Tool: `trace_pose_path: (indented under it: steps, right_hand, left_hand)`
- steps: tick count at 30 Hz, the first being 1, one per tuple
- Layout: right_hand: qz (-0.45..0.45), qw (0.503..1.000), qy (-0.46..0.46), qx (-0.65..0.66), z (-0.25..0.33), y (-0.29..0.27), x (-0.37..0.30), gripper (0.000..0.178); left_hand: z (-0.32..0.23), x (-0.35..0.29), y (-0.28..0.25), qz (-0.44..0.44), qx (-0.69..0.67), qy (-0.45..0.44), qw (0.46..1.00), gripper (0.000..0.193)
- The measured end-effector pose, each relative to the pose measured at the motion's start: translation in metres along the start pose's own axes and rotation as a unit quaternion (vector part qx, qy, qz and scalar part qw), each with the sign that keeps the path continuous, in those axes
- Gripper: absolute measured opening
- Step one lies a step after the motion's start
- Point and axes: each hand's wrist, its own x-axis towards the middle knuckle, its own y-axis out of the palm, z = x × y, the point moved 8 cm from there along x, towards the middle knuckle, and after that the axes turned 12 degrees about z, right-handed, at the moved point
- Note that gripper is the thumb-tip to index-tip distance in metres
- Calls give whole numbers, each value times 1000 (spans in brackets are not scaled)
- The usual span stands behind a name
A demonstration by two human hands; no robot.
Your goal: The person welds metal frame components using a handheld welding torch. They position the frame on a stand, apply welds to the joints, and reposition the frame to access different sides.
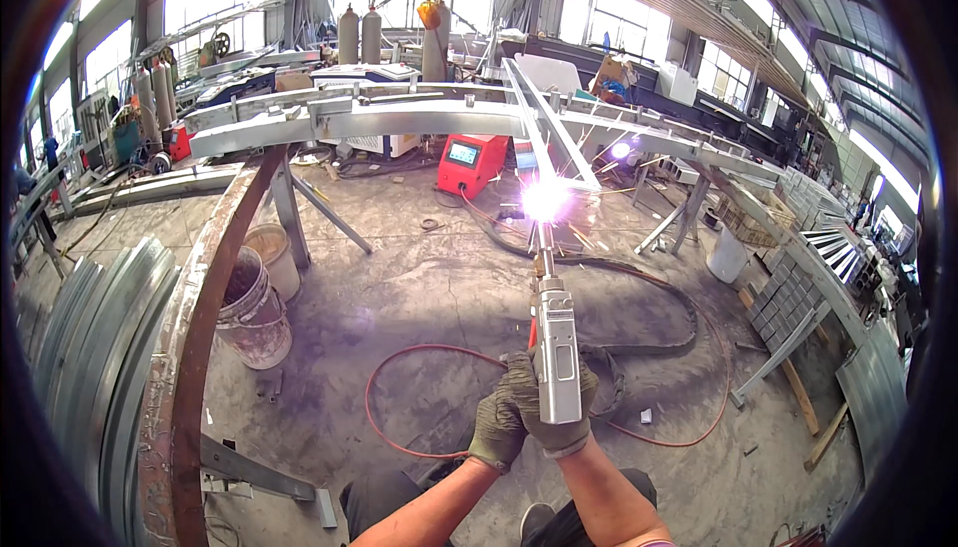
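A silver handheld welding gun [559, 352] points away from me, its nozzle at a glaring white-violet weld spot [545, 202] that throws sparks. My right hand [567, 429], in a dark work glove, is closed round the gun's grip, mostly under its body. Pressed against it from the left, my left hand [501, 422] is gloved too and closed on the gun, its fingertips hidden. The glare lies at the near end of a narrow frame of pale metal bars [531, 128], whose exact joint is washed out. Those bars meet a long galvanized beam [399, 123] running across.
A rusty steel rail [190, 387] stands at left beside dirty buckets [254, 322] and stacked metal sheets [105, 347]. Hoses [689, 297] loop over the concrete floor. A red machine [471, 165] sits beyond; gas cylinders [371, 38] stand behind. Another support rail [798, 248] is at right.
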Motion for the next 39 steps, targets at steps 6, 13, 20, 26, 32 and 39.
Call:
trace_pose_path:
  steps: [6,13,20,26,32,39]
  right_hand:
    - [1,1000,-22,-20,0,-1,-2,23]
    - [3,999,-26,-42,6,-2,0,22]
    - [-8,1000,-8,-20,0,0,-3,20]
    - [-8,1000,-4,-15,1,-2,-4,6]
    - [-7,999,-20,-33,7,-4,-3,10]
    - [5,1000,19,-13,-5,1,-10,21]
  left_hand:
    - [0,0,3,27,19,-27,999,37]
    - [3,-4,4,2,-27,-13,1000,36]
    - [-3,-5,3,11,-40,-17,999,39]
    - [-3,-5,4,22,-40,-35,998,43]
    - [4,-10,11,9,-9,-15,1000,42]
    - [5,-10,7,-61,-58,15,996,15]
